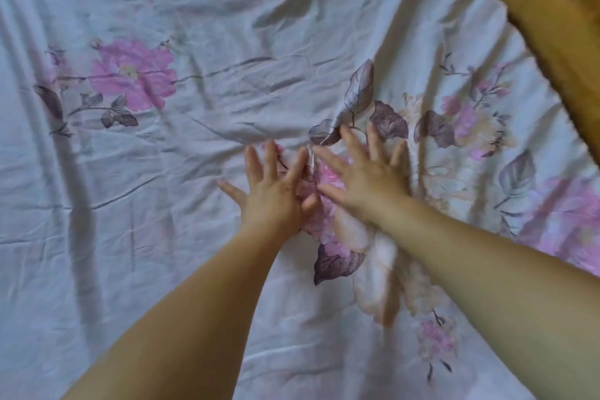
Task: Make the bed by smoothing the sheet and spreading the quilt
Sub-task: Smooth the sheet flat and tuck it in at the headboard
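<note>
Pressing flat on the floral sheet (227,91), the left hand (276,195) and right hand (367,178) lie side by side, fingers spread straight.

Their palms hide the pink bloom beneath; beyond the right hand, a wooden frame (545,19) runs out of view.

sheet (227,26) cut off all edges; wood frame (548,26) partly out, blurry.

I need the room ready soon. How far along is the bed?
Early. The floral sheet covers the mattress up to the wooden frame. In hand: the left hand and right hand press flat on it, side by side, fingers spread. Left: long creases across it, and no quilt is in view.
</note>
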